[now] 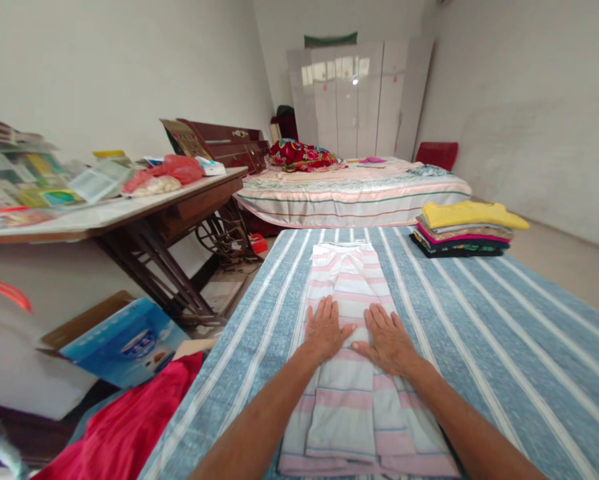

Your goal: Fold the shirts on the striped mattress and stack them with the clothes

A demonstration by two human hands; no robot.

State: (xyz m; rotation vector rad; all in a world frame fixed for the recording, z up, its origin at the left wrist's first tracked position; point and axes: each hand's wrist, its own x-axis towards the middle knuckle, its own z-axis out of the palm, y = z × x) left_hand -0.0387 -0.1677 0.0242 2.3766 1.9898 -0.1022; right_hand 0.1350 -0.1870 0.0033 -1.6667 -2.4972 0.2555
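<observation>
A pink and white striped garment (347,407) lies lengthwise on the blue striped cloth (479,320) that covers the table. It looks like folded trousers, with a gathered band at the far end and wider layers at the near end. My left hand (325,328) rests flat on its left side, fingers stretched out. Opposite it, my right hand (385,339) presses on the right side, fingers also extended. The two thumbs point towards each other near the garment's middle. Neither hand grips anything.
A stack of folded clothes (467,230), yellow on top, sits at the table's far right. Behind stands a bed (354,200). To the left are a cluttered sewing-machine table (79,223), a blue box (134,340) and red cloth (129,420) beside the table edge.
</observation>
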